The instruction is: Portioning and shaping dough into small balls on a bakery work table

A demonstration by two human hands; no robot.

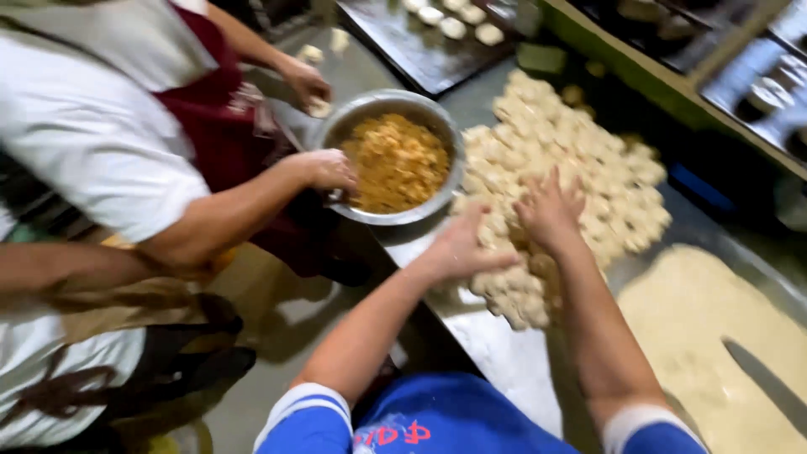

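Observation:
My left hand (464, 246) rests on the near end of a big pile of small pale dough pieces (572, 160) on a steel table (496, 345). Its fingers are spread flat over the pieces. My right hand (551, 210) lies just beside it, palm down on the same pile with fingers apart. Neither hand visibly grips a piece; what lies under the palms is hidden. Both forearms reach in from blue sleeves with white cuffs.
A steel bowl (395, 105) of crumbly yellow-brown filling stands left of the pile, a co-worker's hand (328, 171) at its rim. A dark tray (420, 42) with shaped dough rounds lies behind. Flour (698, 336) and a long knife blade (769, 382) lie at right. Another person's arm (76, 265) is at far left.

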